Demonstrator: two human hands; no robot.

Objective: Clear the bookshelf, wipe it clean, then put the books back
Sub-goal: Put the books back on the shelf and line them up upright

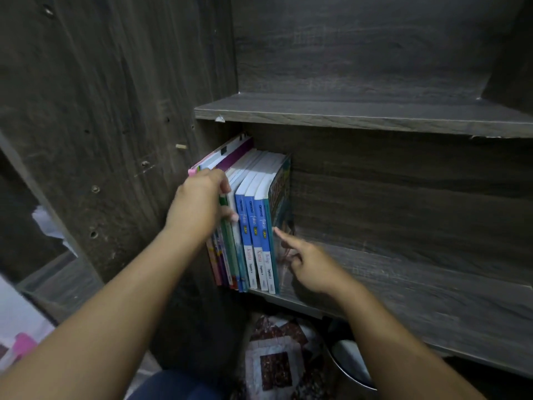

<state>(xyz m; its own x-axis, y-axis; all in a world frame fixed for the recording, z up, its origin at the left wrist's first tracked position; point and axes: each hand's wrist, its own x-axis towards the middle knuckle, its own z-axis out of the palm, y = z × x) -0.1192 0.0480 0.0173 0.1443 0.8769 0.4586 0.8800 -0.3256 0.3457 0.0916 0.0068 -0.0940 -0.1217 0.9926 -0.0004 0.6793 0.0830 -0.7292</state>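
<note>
A row of upright books stands at the left end of the dark wooden shelf, leaning against the side panel. My left hand grips the spines of the leftmost books, its fingers curled over their upper edge and the thumb across a green spine. At the right end of the row, my right hand points its index finger against the teal cover of the outermost book; the other fingers are curled in.
An upper shelf board juts out above the books. The bookcase side panel stands to the left. Below the shelf lie a patterned cloth and the rim of a metal bowl. Pink and white fabric lies at the lower left.
</note>
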